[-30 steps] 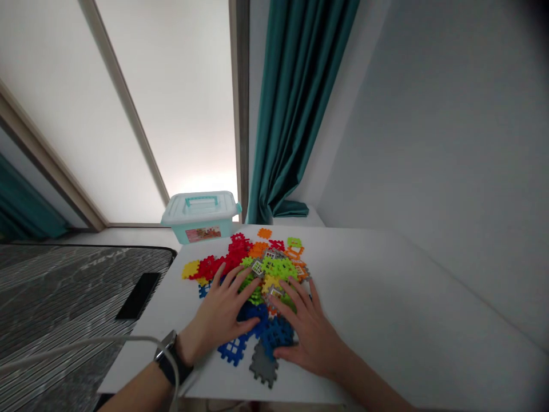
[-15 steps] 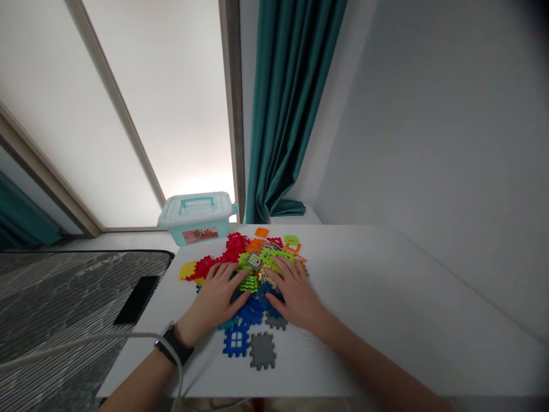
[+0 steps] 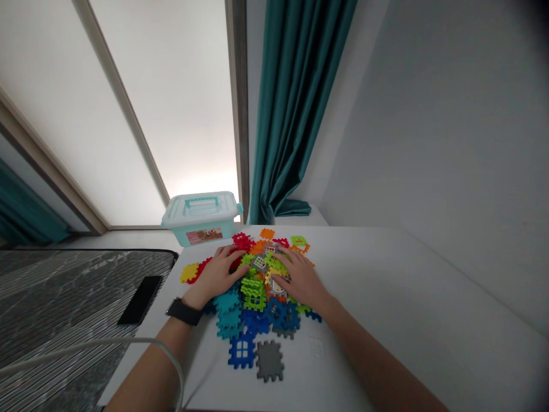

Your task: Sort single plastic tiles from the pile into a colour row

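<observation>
Two bare hands press palm-down on a heap of interlocking plastic waffle tiles, fingers spread and curved. The left hand (image 3: 214, 273), a black watch (image 3: 183, 312) at its wrist, lies over red and green tiles at the heap's left side; the right hand (image 3: 302, 280) rests on green, yellow and gray tiles at its right. Neither visibly grips a tile, and the palms hide whatever lies beneath. The heap (image 3: 257, 292) fills the space between and below the hands on a white table (image 3: 386, 297). A blue tile (image 3: 241, 351) and a gray tile (image 3: 270, 360) lie at its near edge. Beyond it stands a lidded mint-green storage box (image 3: 201, 220). To the left, a black phone (image 3: 140, 300) lies on a striped gray mattress (image 3: 77, 309).
</observation>
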Demonstrator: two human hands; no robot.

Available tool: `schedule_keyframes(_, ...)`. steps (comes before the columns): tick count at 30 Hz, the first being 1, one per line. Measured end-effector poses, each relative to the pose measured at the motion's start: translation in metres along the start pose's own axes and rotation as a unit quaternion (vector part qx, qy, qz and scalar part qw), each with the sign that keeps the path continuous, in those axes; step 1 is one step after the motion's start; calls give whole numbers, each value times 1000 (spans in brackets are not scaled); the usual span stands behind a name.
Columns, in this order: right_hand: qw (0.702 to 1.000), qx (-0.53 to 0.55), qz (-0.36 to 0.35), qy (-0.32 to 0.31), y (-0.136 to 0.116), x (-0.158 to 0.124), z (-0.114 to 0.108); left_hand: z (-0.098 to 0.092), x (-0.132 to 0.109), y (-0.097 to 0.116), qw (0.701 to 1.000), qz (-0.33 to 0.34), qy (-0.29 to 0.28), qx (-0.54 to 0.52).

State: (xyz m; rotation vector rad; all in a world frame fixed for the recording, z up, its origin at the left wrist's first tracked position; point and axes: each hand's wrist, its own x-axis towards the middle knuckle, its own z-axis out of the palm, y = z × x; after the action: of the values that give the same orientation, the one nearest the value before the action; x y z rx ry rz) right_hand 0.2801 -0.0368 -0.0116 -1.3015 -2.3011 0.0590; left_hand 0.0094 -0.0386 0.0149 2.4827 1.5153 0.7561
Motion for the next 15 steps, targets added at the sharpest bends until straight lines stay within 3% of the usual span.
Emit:
schedule_keyframes(7, 1000, 21, -5, 19, 12, -8, -2, -8, -10, -16, 999, -21, -23, 15)
schedule_keyframes(15, 998, 44, -19, 31, 7, -10, -7, -3, -6, -19, 999, -23, 21, 10)
